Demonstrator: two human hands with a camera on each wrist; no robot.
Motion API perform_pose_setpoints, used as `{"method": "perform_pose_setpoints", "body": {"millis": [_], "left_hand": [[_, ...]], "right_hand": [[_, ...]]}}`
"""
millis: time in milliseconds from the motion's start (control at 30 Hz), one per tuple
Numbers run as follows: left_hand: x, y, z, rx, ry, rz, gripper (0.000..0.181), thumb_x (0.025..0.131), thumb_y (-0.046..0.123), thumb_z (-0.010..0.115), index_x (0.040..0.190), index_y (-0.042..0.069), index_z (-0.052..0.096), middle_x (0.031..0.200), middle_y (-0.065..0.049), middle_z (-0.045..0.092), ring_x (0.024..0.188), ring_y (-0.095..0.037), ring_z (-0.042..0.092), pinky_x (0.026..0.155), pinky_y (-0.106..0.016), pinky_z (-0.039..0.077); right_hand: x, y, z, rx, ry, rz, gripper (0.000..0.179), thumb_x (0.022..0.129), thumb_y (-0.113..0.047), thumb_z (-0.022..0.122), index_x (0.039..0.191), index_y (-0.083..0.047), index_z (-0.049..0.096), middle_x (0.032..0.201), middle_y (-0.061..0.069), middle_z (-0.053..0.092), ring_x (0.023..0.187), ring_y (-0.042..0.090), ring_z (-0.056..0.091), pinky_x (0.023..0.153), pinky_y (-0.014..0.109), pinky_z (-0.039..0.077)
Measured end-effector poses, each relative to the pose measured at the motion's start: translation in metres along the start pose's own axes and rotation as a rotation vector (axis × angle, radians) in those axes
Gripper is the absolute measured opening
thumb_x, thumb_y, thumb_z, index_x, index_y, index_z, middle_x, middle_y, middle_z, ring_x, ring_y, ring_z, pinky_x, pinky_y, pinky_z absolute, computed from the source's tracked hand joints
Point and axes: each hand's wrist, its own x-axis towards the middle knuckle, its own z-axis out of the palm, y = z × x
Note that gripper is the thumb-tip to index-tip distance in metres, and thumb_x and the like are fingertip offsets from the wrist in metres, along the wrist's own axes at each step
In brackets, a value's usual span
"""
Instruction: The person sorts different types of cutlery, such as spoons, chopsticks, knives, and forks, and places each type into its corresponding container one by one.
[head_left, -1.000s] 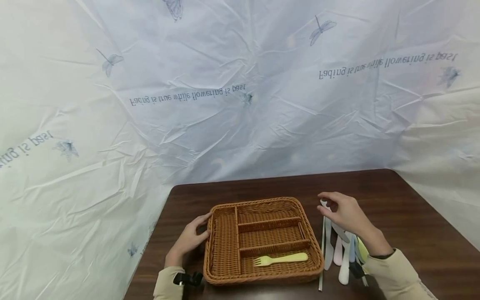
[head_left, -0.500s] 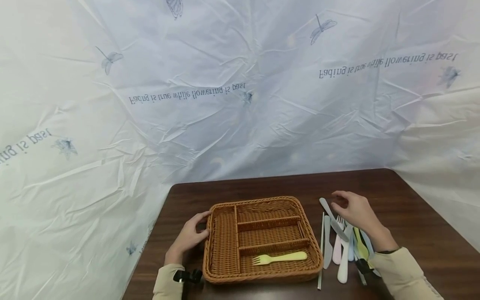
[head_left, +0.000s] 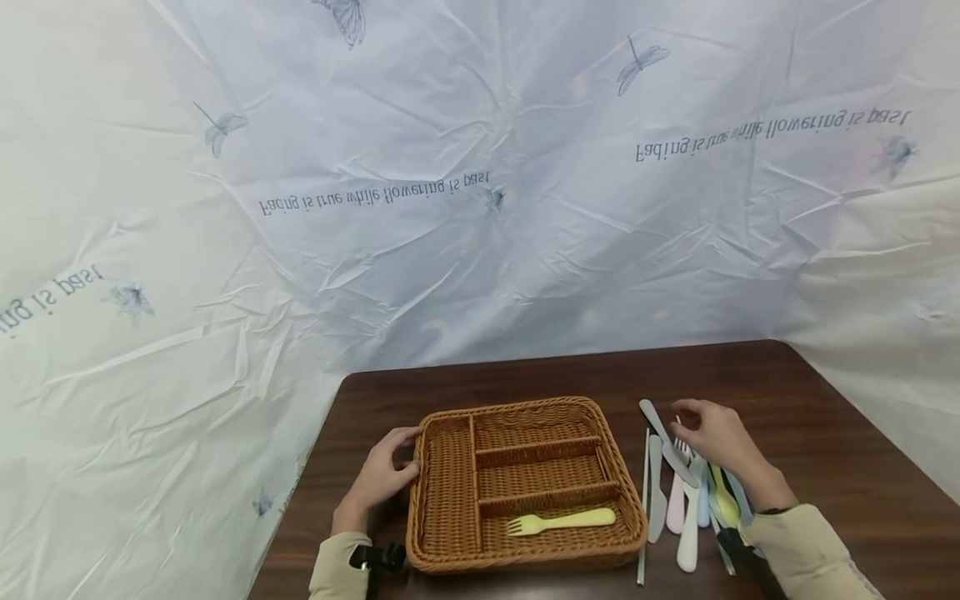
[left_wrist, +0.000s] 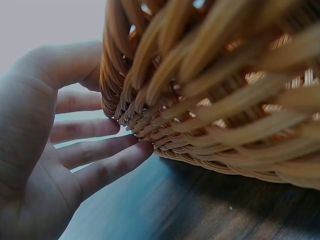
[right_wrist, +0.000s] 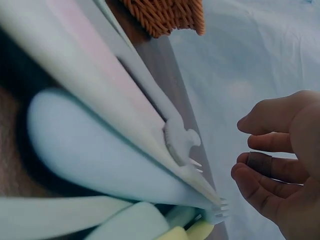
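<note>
Head view: I've got left hand point(head_left: 378, 477) relaxed against basket point(head_left: 525, 562), right hand point(head_left: 722, 435) loose, empty by cutlery point(head_left: 687, 542); seemingly mid-pick, pinch needed next.

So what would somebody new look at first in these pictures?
Probably the wicker basket on the dark table, with one yellow fork in its near right compartment. Then the jumbled cutlery just to its right, and the flipped writing on the pale cloth behind.
</note>
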Motion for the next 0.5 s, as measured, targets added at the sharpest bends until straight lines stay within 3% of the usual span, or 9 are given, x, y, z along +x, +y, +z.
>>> {"method": "perform_pose_setpoints", "body": {"millis": [200,400,500], "left_hand": [[-0.002,0.008,0.004,-0.005,0.013,0.011,0.055,0.083,-0.010,0.058,0.138,-0.005,0.050,0.133,-0.025,0.051,0.115,-0.042,0.055,0.079,-0.043,0.057],[-0.001,0.002,0.001,-0.004,0.009,0.032,0.055,0.084,-0.004,0.062,0.138,0.003,0.052,0.133,-0.014,0.053,0.114,-0.033,0.056,0.078,-0.035,0.058],[-0.002,0.016,-0.004,-0.013,-0.018,0.030,0.055,0.085,-0.005,0.061,0.138,0.000,0.051,0.134,-0.020,0.052,0.115,-0.038,0.056,0.079,-0.037,0.058]], "right_hand": [[-0.003,0.005,0.005,-0.012,-0.037,0.009,0.040,0.087,-0.016,0.069,0.119,0.006,0.064,0.091,0.012,0.068,0.074,0.020,0.062,0.055,0.032,0.046],[-0.003,0.007,0.007,-0.020,-0.053,0.020,0.040,0.085,-0.014,0.070,0.118,0.008,0.064,0.090,0.016,0.069,0.076,0.025,0.065,0.054,0.033,0.048],[-0.003,0.008,0.009,-0.025,-0.067,0.040,0.040,0.085,-0.014,0.071,0.117,0.008,0.064,0.093,0.019,0.069,0.078,0.028,0.066,0.054,0.034,0.049]]}}
